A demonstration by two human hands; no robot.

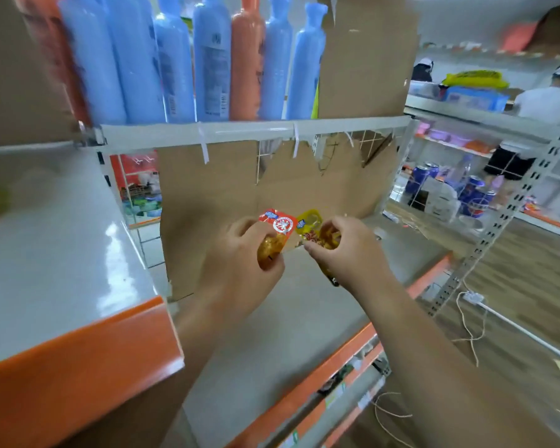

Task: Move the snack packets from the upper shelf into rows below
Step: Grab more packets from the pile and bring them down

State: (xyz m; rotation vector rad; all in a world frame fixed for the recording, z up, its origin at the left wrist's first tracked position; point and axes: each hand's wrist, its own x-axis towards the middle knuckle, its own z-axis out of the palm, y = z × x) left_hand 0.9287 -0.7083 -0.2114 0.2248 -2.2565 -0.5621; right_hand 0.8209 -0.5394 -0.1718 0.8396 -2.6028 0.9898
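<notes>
My left hand (240, 266) grips a red-topped snack packet (277, 232) with golden contents, held above the grey shelf board (272, 334). Right beside it, my right hand (346, 253) pinches a yellow-topped snack packet (314, 229). The two packets nearly touch at the middle. Both hands hover over the lower shelf, in front of a brown cardboard backing (214, 202). The lower parts of both packets are hidden by my fingers.
Blue and orange bottles (207, 59) stand on the shelf above (256, 130). A neighbouring shelf with an orange front edge (78, 367) juts out at the left. Another rack with cans (466, 192) and people stand at the right. White cords lie on the wooden floor (498, 318).
</notes>
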